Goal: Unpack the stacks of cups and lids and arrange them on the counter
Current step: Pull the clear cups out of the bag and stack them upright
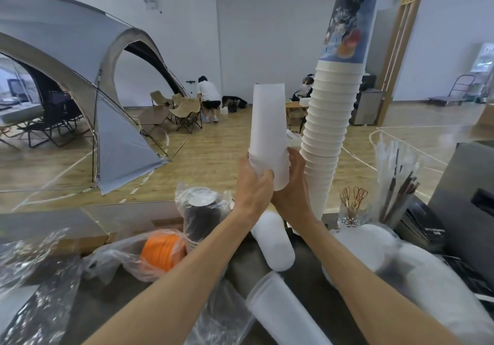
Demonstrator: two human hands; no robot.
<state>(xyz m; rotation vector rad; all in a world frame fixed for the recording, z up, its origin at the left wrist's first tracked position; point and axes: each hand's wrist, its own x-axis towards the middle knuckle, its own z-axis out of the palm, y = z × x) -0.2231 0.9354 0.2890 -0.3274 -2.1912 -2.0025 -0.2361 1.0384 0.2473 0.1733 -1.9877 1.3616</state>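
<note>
- Both our hands grip one translucent cup stack [268, 131] raised above the surface [334, 312]: left hand [252, 184] curled round its lower end, right hand [294, 181] clasping from behind.
- Near the surface's front edge lie more frosted cups [283, 315].
- Along its far edge stands a tall paper cup tower [328, 120], just right of the raised stack.

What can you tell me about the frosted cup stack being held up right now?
The frosted cup stack is a translucent, whitish plastic column of nested cups, held upside down and nearly upright above the counter. Its closed base points up; the ribbed rims bunch at the bottom. The left hand grips the rim end from the left, the right hand from the right and beneath. It stands just left of the tall paper cup stack.
</note>
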